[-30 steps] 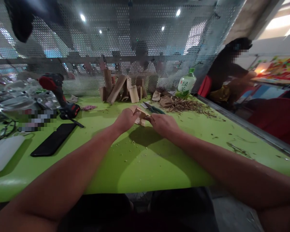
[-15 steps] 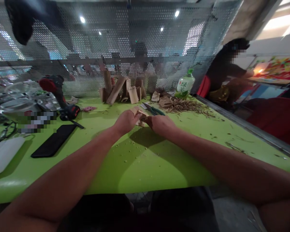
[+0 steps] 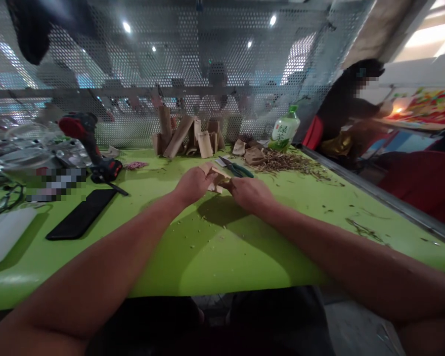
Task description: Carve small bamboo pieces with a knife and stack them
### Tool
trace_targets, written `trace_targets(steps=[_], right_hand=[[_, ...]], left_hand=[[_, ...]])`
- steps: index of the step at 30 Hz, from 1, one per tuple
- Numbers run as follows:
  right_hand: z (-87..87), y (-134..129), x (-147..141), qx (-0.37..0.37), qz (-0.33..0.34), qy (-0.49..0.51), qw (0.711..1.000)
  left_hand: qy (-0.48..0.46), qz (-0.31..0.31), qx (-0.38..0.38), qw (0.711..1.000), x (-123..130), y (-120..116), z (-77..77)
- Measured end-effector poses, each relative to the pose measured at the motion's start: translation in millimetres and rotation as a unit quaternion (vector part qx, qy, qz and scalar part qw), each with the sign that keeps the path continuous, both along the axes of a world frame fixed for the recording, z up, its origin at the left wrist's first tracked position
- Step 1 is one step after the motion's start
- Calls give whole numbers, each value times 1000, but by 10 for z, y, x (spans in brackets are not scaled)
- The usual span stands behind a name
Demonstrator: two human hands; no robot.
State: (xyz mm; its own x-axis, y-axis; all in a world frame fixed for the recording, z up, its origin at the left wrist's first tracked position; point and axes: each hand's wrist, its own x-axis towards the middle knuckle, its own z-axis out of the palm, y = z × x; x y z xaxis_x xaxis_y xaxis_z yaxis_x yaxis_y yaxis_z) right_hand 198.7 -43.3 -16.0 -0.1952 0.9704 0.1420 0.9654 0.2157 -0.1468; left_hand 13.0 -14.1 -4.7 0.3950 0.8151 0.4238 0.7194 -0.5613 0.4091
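My left hand [image 3: 193, 186] is closed round a pale piece of wood or bamboo [image 3: 218, 187], held just above the green tabletop. My right hand [image 3: 251, 193] is closed at the piece's right side, thumb and fingers pinched together. What sits in the right fingers is too small and dark to make out. Just behind the hands lies a cutting tool with dark green handles [image 3: 241, 171], its kind not clear. Pale crumbs are scattered on the table below the hands.
Cut bamboo pieces [image 3: 204, 144] stand at the mesh panel. A green tea bottle [image 3: 284, 131] and brown shavings [image 3: 282, 163] are at back right. On the left are a cordless drill [image 3: 89, 141], a black flat case [image 3: 80, 215] and glass jars [image 3: 25, 160]. A co-worker [image 3: 350, 106] sits to the right.
My right hand shifts slightly and the pale piece is tilted a little differently, showing more of its inner side. The view has moved very slightly.
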Motion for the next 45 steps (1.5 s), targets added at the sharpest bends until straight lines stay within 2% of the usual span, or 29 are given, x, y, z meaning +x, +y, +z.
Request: trace_targets(steps=[3,18,24,31,35,40,45], right_hand=[[11,28,-1,19,-6,7,1000],[-19,145,-1,-1,25,-73,997],[-5,86,-11,-9,24,-46,999],[-41,-16,-60,-95,11,-3,995],[-26,-25,-39,-74,-3,0,997],[8,21,-17,-2,-15,-32,999],[4,25,-37,7,-10,-39,999]], left_hand=[[0,0,-3,1000,14,-19,20],[0,-27,24,999,-5,26,-38],[-1,-44,24,999,2,17,-36],[-5,-47,25,999,-18,26,-59],[-8,-28,21,999,-20,32,-51],[-19,-24,9,999,-11,31,-27],[-24,-19,8,1000,-8,35,-27]])
